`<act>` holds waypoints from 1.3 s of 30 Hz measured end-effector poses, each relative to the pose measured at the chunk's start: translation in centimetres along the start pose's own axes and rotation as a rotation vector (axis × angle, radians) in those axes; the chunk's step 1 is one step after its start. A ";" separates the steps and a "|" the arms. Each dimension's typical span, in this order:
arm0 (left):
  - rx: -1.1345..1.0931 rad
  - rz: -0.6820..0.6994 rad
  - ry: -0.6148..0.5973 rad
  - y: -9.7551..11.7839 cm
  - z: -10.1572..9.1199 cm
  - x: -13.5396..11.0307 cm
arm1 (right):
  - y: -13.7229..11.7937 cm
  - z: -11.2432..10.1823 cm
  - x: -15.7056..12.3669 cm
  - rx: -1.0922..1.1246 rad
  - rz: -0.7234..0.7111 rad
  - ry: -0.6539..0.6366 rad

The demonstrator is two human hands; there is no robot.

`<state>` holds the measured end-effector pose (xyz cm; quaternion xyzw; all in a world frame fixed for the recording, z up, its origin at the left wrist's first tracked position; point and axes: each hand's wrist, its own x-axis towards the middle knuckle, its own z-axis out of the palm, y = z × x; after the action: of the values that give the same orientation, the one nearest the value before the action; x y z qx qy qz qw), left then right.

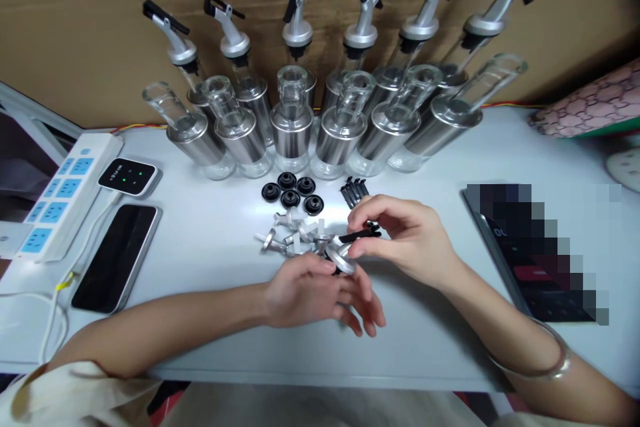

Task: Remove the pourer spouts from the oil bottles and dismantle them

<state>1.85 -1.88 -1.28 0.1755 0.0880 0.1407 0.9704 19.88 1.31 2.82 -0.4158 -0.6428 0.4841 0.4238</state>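
The left hand (320, 290) grips a silver spout (343, 259) at mid-desk, while the right hand (400, 237) pinches a black lever (361, 235) against it. Loose spouts (293, 237) lie just behind; bare desk (425, 333) spreads toward the near edge.

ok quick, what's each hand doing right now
Left hand: closed on a silver pourer cap.
Right hand: pinching a thin black lever piece at that cap.

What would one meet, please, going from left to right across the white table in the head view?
White power strip with blue sockets → black phone with silver edge → black round rubber gaskets → silver metal spout cap held between both hands → dark tablet at the right.
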 end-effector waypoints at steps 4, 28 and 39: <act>0.015 0.017 -0.006 0.0 0.0 0.1 | -0.1 -0.6 0.3 0.045 0.026 -0.041; 0.212 -0.039 0.129 0.0 1.0 0.3 | -0.5 -0.3 0.2 -0.513 -0.482 -0.228; 0.220 -0.073 0.233 0.1 1.2 0.5 | -0.4 0.3 -0.3 -0.629 -0.573 -0.202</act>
<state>2.57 -2.00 -0.20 0.2599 0.2211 0.1143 0.9330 19.61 0.91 3.08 -0.2801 -0.8866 0.1657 0.3287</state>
